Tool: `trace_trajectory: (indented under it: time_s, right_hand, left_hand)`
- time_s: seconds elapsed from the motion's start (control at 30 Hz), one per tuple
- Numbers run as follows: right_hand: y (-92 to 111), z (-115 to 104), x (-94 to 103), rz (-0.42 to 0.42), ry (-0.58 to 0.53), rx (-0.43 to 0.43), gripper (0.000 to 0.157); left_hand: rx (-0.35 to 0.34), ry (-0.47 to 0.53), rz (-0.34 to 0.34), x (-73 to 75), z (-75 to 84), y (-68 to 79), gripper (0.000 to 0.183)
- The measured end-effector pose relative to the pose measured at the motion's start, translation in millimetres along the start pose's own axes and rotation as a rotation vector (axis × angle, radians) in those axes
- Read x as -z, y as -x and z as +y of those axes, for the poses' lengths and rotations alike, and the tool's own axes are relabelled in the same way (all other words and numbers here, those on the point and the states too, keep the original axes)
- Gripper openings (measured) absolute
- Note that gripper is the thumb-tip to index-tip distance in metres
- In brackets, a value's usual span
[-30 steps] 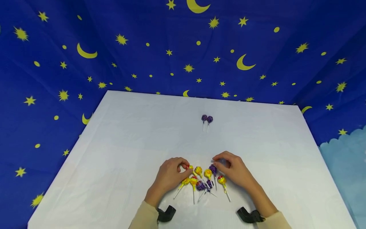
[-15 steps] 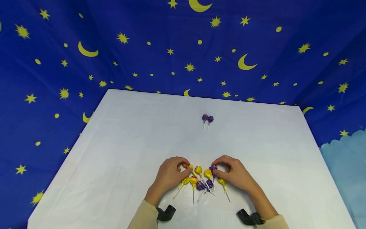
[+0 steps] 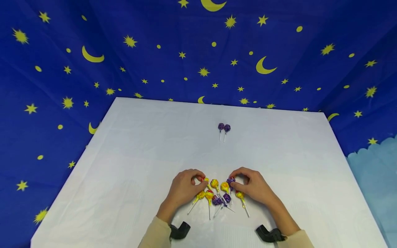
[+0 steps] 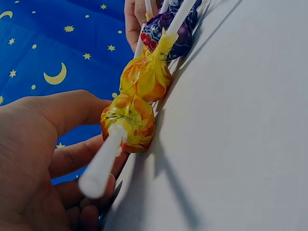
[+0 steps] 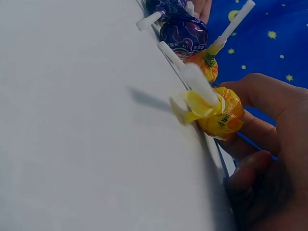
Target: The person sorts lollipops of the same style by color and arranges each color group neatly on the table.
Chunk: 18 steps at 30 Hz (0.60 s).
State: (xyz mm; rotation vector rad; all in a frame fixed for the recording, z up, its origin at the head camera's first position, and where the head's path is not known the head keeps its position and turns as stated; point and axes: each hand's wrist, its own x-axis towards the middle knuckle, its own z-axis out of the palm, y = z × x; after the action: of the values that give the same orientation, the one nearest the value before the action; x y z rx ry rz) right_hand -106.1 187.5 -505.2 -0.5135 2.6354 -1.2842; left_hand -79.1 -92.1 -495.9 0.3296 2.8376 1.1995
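Note:
My left hand (image 3: pixel 183 188) pinches the head of a yellow and red lollipop (image 3: pixel 206 180) at the left of a loose cluster. Thumb and forefinger of my right hand (image 3: pixel 255 186) grip a purple lollipop (image 3: pixel 231 180) at the cluster's upper right. Between the hands lie several wrapped lollipops, among them a yellow one (image 3: pixel 214 183), an orange-yellow one (image 3: pixel 224 187) and a purple one (image 3: pixel 216 200). In the left wrist view, a yellow lollipop (image 4: pixel 129 122) stands before the left hand. In the right wrist view, another yellow lollipop (image 5: pixel 222 115) partly hides the right fingers.
Two purple lollipops, a left one (image 3: pixel 221 126) and a right one (image 3: pixel 227 127), lie side by side farther back on the white table (image 3: pixel 149 137). A blue cloth (image 3: pixel 173 41) with yellow stars and moons hangs behind the table.
My right hand's fingers have closed on the purple lollipop's head, which they were beside a second ago. The left hand keeps its pinch in nearly the same place.

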Motion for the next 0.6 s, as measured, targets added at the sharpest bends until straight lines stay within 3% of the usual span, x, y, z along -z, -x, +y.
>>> trace_trajectory:
  time_s: [0.37,0.6]
  right_hand:
    - [-0.4,0.6,2.6,-0.011,-0.007,0.0,0.022]
    - [0.6,0.5,2.8,-0.014,-0.008,-0.009,0.023]
  left_hand:
    - [-0.013,0.028,-0.002,0.9,1.0,-1.3,0.021]
    - [0.002,0.096,-0.08,7.4,0.6,-3.8,0.019]
